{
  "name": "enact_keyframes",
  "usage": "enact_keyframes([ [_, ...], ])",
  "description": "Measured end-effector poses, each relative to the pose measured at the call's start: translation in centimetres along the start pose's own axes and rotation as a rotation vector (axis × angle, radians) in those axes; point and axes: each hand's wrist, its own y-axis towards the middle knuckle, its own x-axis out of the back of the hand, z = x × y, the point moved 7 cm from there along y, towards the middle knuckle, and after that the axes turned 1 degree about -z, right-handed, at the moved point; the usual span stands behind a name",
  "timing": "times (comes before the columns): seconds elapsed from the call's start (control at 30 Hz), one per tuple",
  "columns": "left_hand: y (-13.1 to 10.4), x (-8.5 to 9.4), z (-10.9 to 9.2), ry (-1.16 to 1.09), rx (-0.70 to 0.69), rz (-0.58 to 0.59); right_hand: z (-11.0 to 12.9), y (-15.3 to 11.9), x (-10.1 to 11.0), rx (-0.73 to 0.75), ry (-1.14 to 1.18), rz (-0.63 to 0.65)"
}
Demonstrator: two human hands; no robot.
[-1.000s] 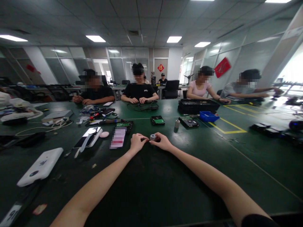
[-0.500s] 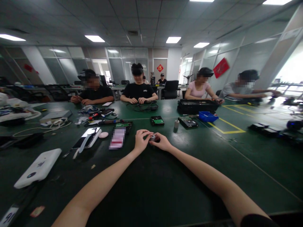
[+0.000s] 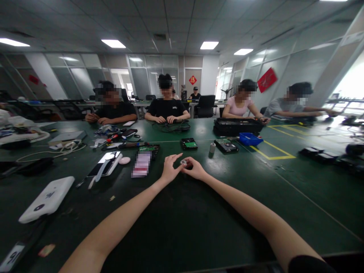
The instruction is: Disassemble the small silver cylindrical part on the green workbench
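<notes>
Above the middle of the green table, my right hand (image 3: 194, 169) has thumb and fingers closed round a small silvery round metal part (image 3: 183, 163). My left hand (image 3: 170, 169) is just to the left of it. The left fingers are stretched out and apart from the part, and the left thumb tip is at or against its lower left side; I cannot tell whether it touches. Much of the part is hidden by fingers. Beyond my hands lie a hard drive with a green circuit board (image 3: 189, 143), a small upright metal cylinder (image 3: 212, 148) and another hard drive (image 3: 226, 146).
Left of my hands lie a phone (image 3: 141, 165), a white device with a strap (image 3: 109, 163), a pink round object (image 3: 124, 160) and a white case (image 3: 47, 199). A blue bin (image 3: 250, 139) and a black case (image 3: 237, 127) stand at right. Several people sit across the table (image 3: 176, 227).
My left index finger has straightened and lifted away from the metal part. The part has turned slightly in my right hand's fingers. The view has shifted a little.
</notes>
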Motion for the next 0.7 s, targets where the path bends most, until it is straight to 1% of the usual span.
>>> enact_keyframes([
  [0.17,-0.3,-1.1,1.4,-0.059,0.077,0.067,1.2,-0.1,0.6,0.068,0.030,0.020],
  [0.23,-0.3,-1.5,1.8,-0.090,0.103,0.099,1.2,-0.1,0.8,0.070,0.040,0.021],
  [0.33,-0.5,-1.9,2.0,-0.138,0.126,0.147,0.9,0.1,1.0,0.055,0.059,0.002],
  [0.43,-0.6,-2.0,1.7,-0.167,0.142,0.170,0.5,0.3,1.1,0.030,0.073,-0.038],
  [0.57,-0.6,-1.8,1.7,-0.180,0.160,0.174,-0.1,0.7,0.6,-0.026,0.060,-0.091],
  [0.7,-0.6,-1.7,1.9,-0.180,0.173,0.168,0.1,1.5,0.4,-0.063,0.035,-0.066],
])
